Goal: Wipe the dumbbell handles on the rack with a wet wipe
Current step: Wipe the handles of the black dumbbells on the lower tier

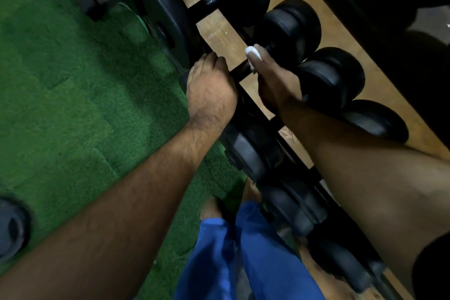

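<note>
A row of black dumbbells lies across a low rack (220,39) with wooden boards. My left hand (210,89) is closed over the near end of one dumbbell, by its near weight. That dumbbell's dark handle (239,71) shows between my two hands. My right hand (275,78) is wrapped round the same handle and holds a white wet wipe (253,52) against it; the wipe sticks out past my fingers. The far weight (289,29) of this dumbbell lies just beyond my right hand.
A bigger dumbbell (209,1) with broad plates lies further up the rack. More dumbbells (328,78) sit under and past my right forearm. Green turf (73,80) covers the floor at left, with a dark weight plate (12,226) at the lower left. My blue trousers (231,258) and bare feet are below.
</note>
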Motion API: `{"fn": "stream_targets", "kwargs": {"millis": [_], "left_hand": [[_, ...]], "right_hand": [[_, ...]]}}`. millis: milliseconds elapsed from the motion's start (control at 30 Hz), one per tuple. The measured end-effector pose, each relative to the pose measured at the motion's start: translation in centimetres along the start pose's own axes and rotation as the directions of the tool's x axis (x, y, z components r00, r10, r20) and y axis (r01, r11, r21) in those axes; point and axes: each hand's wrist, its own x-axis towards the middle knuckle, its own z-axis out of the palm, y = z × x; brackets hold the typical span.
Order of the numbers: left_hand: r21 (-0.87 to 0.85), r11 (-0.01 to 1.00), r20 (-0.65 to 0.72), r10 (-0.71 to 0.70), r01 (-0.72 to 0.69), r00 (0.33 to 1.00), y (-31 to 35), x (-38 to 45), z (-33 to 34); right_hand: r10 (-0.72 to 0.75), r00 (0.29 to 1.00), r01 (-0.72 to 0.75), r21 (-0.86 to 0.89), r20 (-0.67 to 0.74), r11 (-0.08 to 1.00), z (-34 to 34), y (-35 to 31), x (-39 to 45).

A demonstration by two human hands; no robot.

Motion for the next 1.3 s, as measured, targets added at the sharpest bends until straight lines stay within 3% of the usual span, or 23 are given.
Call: {"fn": "stream_targets", "kwargs": {"millis": [33,133,167,233,333,433,500,533,633,767,900,967,1033,1100,1233,1300], "left_hand": [[-0.002,1.000,-0.005,0.001,-0.001,1.000,0.1,0.0,0.0],[0.014,1.000,-0.005,-0.010,0.010,1.000,0.2,0.1,0.0],[0.008,1.000,-0.004,-0.013,0.013,1.000,0.3,0.1,-0.1],[-0.019,1.000,-0.004,-0.018,0.018,1.000,0.5,-0.1,-0.4],[-0.034,0.999,0.002,-0.003,0.004,1.000,0.4,-0.1,-0.4],[-0.019,1.000,-0.017,-0.017,0.017,1.000,0.4,0.0,-0.4],[0.002,1.000,-0.028,-0.001,0.001,1.000,0.7,-0.1,-0.4],[0.035,0.999,-0.028,0.033,-0.032,0.999,0.8,-0.2,-0.4],[0.092,0.984,-0.014,0.151,-0.149,0.988,0.5,0.3,-0.1],[0.066,0.984,0.024,0.166,-0.167,0.986,0.7,1.0,-0.2],[0.089,0.979,-0.030,0.189,-0.186,0.982,0.4,1.1,0.2],[0.114,0.976,-0.023,0.190,-0.186,0.982,0.6,1.2,0.6],[0.153,0.973,0.001,0.175,-0.173,0.985,0.8,1.3,0.7],[0.162,0.971,0.017,0.176,-0.177,0.984,0.7,1.4,0.8],[0.086,0.969,-0.018,0.236,-0.234,0.972,0.3,1.3,0.1],[0.100,0.949,0.034,0.297,-0.299,0.954,0.3,1.8,-0.5]], "right_hand": [[-0.030,0.999,0.032,0.062,-0.045,0.998,0.4,-0.2,0.0],[-0.350,0.929,0.346,0.050,0.124,0.937,0.0,-2.8,-0.5],[-0.324,0.920,0.320,0.054,0.221,0.946,-0.6,-2.8,-0.4],[-0.312,0.938,0.309,0.044,0.152,0.950,-0.4,-1.7,0.0],[-0.127,0.989,0.118,0.114,0.074,0.986,-0.4,-0.4,0.5],[-0.210,0.950,0.200,0.066,0.231,0.978,-1.1,-2.8,-0.3],[-0.284,0.925,0.268,0.097,0.254,0.959,-1.5,-2.8,-0.7],[-0.265,0.943,0.253,0.083,0.203,0.964,-1.5,-2.0,-0.6],[0.073,0.995,-0.081,0.123,0.065,0.989,-1.6,-0.8,-0.6],[0.044,0.995,-0.054,0.111,0.088,0.992,-1.6,-0.8,0.1],[0.125,0.992,-0.126,0.035,0.032,0.991,-1.7,-0.5,0.8],[0.200,0.978,-0.204,0.081,0.053,0.976,-1.4,-1.5,0.6],[0.058,0.992,-0.072,0.122,0.115,0.990,-1.3,-2.2,0.1],[0.026,0.990,-0.053,0.199,0.139,0.979,-1.5,-1.5,-0.2],[0.285,0.956,-0.259,0.263,-0.068,0.930,-0.2,-1.7,-0.7],[0.337,0.940,-0.296,0.382,-0.043,0.875,0.0,-3.2,-1.7]]}}
